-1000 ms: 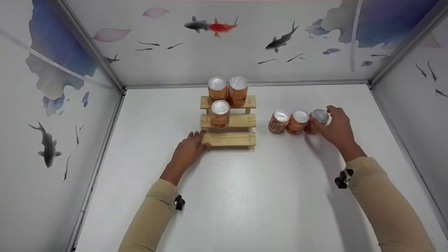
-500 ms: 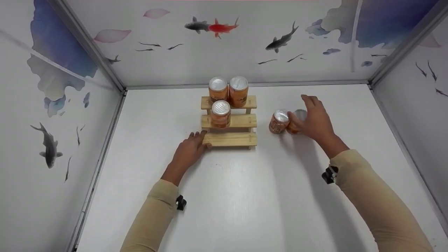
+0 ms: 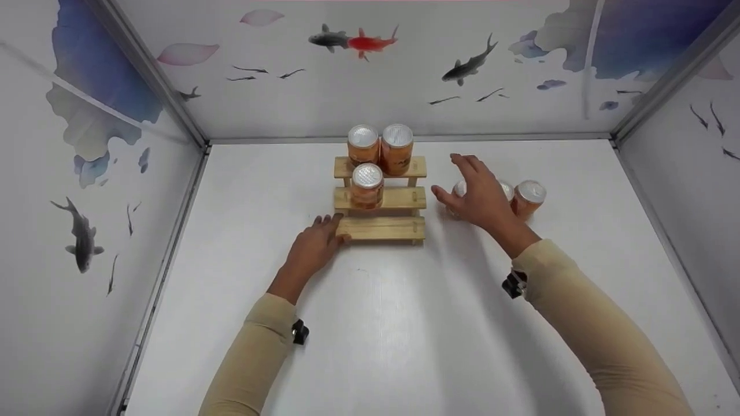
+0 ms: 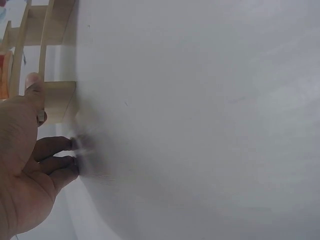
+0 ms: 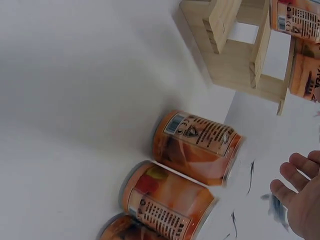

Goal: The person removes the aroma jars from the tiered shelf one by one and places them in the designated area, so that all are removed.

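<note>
A small three-step wooden rack (image 3: 381,229) stands on the white table. My left hand (image 3: 312,245) grips the left end of its lowest step between thumb and finger; the other fingertips reach down to the tabletop in the left wrist view. Two orange cans with silver lids, one a can (image 3: 396,151), sit on the top step, and one can (image 3: 367,188) is on the left of the middle step. My right hand (image 3: 483,199), fingers spread and holding nothing, hovers over a row of three upright cans, partly hiding the left can (image 5: 197,150) and middle can (image 5: 167,202). The right can (image 3: 529,197) shows plainly.
White panels painted with fish enclose the table (image 3: 370,335) at the back and both sides. The back panel (image 3: 312,110) rises close behind the rack. The row of cans stands a short way right of the rack.
My right hand has let go of the rightmost can and moved left over the row, toward the rack. The left hand keeps its grip, and the cans stay in place.
</note>
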{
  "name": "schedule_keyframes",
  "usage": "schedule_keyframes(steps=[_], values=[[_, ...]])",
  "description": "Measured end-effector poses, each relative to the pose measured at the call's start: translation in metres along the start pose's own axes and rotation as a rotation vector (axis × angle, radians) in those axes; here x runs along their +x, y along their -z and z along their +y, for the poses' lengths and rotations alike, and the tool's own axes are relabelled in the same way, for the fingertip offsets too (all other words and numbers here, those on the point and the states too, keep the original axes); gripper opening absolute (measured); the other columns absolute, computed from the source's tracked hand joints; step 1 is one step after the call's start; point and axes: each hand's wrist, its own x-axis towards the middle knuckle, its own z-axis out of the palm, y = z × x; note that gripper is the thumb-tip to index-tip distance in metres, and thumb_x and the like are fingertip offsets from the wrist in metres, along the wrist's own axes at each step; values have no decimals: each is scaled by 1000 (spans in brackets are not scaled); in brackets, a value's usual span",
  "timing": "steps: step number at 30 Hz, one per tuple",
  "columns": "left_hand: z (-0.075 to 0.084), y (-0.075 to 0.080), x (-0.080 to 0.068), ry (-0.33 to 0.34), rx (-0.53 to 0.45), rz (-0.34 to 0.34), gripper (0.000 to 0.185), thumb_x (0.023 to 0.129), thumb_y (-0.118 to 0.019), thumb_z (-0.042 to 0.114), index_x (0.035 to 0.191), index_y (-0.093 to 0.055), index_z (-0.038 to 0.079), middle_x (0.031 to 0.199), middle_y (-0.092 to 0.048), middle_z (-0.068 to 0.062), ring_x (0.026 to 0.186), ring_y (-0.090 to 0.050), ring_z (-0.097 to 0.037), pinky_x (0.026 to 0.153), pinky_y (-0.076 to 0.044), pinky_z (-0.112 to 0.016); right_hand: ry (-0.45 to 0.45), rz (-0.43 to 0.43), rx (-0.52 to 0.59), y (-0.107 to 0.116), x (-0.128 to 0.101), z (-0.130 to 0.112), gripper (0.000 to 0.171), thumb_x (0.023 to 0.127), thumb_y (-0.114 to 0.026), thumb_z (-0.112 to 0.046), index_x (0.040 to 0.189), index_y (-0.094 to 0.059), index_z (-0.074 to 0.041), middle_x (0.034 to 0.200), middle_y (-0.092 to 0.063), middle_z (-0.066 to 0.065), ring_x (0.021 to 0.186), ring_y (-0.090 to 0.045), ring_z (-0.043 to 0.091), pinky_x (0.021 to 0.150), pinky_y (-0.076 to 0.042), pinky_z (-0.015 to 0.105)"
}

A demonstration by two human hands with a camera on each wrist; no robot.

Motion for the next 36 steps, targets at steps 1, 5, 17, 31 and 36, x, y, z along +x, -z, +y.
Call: schedule_keyframes(steps=[1, 5, 17, 31, 36], values=[[0, 0, 0, -2, 1, 0, 69, 113, -54, 56, 171, -44, 19, 170, -48, -25, 162, -43, -46, 126, -44, -65, 11, -1, 1, -2, 1, -3, 82, 103, -77, -50, 163, -49, -2, 158, -58, 24, 145, -59, 45, 121, -49, 63], [0, 0, 1, -2, -5, -1, 70, 113, -54, 57, 171, -44, 19, 170, -48, -26, 162, -43, -46, 126, -44, -66, 44, -13, 8, -9, 4, -16, 81, 102, -77, -52, 162, -50, -4, 155, -60, 22, 142, -61, 45, 118, -52, 63], [1, 2, -1, -8, -9, 4, 72, 111, -56, 57, 170, -45, 17, 168, -49, -27, 161, -44, -47, 126, -44, -65, 133, -34, 55, -30, 8, -46, 73, 101, -81, -49, 155, -59, -4, 143, -66, 18, 129, -68, 40, 104, -60, 60], [2, 1, 1, 4, -20, -4, 68, 113, -57, 54, 169, -47, 16, 169, -49, -27, 161, -45, -46, 126, -44, -65, 144, -149, 68, -47, 20, -73, 83, 102, -81, -47, 168, -45, -11, 165, -55, 18, 144, -62, 45, 116, -55, 61], [3, 3, 1, 5, -20, -11, 69, 113, -56, 55, 170, -46, 16, 169, -48, -27, 161, -44, -46, 126, -44, -65, 144, -156, 93, -51, 25, -82, 86, 103, -81, -45, 170, -42, -9, 170, -50, 21, 146, -61, 46, 118, -54, 61]])
